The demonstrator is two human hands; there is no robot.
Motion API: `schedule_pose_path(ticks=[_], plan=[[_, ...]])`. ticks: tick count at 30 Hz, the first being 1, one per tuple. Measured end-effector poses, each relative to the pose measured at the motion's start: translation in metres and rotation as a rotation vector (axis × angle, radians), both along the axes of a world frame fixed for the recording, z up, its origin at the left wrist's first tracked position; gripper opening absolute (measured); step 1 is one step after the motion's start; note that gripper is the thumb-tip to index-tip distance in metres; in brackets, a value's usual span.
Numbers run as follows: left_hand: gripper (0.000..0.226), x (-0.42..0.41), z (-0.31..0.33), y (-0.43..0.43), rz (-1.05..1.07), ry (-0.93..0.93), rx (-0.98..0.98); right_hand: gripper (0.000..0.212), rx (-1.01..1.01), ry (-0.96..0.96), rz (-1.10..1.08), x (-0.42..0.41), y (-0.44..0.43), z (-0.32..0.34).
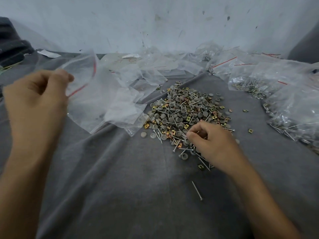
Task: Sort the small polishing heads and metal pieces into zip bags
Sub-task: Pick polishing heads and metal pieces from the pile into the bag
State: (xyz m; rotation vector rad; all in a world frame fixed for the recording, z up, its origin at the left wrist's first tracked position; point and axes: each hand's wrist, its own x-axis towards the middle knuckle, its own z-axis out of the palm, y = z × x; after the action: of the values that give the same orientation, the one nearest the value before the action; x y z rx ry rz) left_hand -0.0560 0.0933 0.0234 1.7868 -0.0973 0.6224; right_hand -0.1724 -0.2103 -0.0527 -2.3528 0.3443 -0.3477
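A pile [186,111] of grey round polishing heads, brass square clips and thin metal pins lies on grey cloth in the middle. My right hand [212,144] rests at the pile's near edge, thumb and fingers pinching a thin metal pin. My left hand [36,99] is raised at the left and pinches the rim of a clear zip bag [81,73] with a red strip; the bag hangs open and looks empty. It is blurred.
Empty clear bags [124,100] lie heaped left of the pile. Filled bags [279,100] of heads and pins sit at the right. One loose pin [196,190] lies on the grey cloth [138,187] near me. A pale wall [155,23] stands behind.
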Motion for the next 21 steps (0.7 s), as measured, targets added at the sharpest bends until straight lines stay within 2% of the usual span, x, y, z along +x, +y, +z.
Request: schedule_pose_path(ticks=[4, 6, 8, 12, 17, 21], plan=[[0.031, -0.019, -0.024, -0.022, -0.004, -0.046, 0.365, 0.009, -0.041, 0.041, 0.028, -0.001, 0.001, 0.001], [0.026, -0.028, -0.038, -0.036, -0.04, 0.019, 0.549, 0.004, -0.089, 0.075, 0.059, 0.0, 0.003, 0.0], [0.025, -0.032, -0.049, -0.048, -0.088, 0.109, 0.645, 0.007, -0.133, 0.103, 0.104, 0.001, 0.007, -0.001], [0.025, -0.033, -0.062, -0.057, -0.168, 0.139, 0.663, 0.014, -0.241, 0.162, 0.199, 0.007, 0.022, -0.006], [0.028, -0.04, -0.072, -0.056, -0.198, 0.166, 0.706, 0.009, -0.419, 0.151, 0.202, 0.01, 0.035, -0.009], [0.029, -0.043, -0.077, -0.056, -0.245, 0.185, 0.717, 0.009, -0.425, 0.148, 0.191, 0.01, 0.039, -0.01]])
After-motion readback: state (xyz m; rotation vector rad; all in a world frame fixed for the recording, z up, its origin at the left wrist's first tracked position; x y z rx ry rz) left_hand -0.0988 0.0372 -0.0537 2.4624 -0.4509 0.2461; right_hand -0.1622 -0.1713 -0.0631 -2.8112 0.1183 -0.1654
